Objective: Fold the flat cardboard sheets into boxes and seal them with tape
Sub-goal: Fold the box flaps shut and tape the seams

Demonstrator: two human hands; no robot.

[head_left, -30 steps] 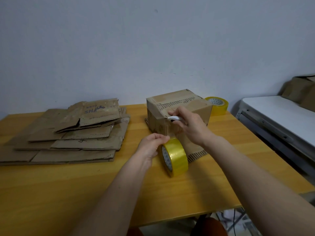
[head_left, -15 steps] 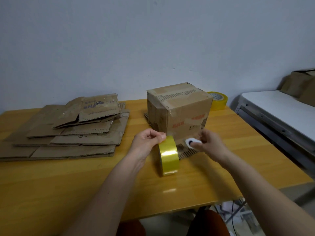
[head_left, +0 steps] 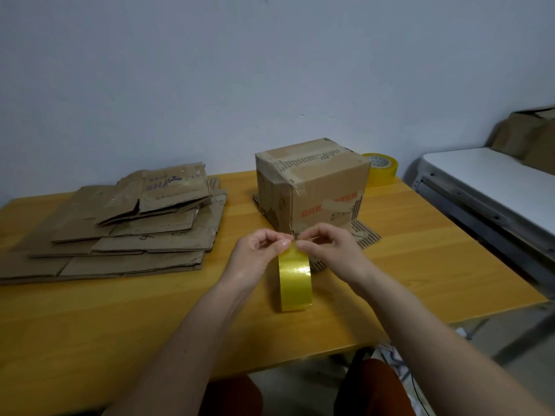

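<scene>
because the free end must be found, the tape roll stands on edge on the desk before the folded box; left hand and right hand pinch its top, probably picking the end loose.

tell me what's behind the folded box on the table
A second yellow tape roll stands behind the cardboard box at its right rear corner, against the wall. Only its right part shows; the box hides the rest and whatever else may sit directly behind it.
</scene>
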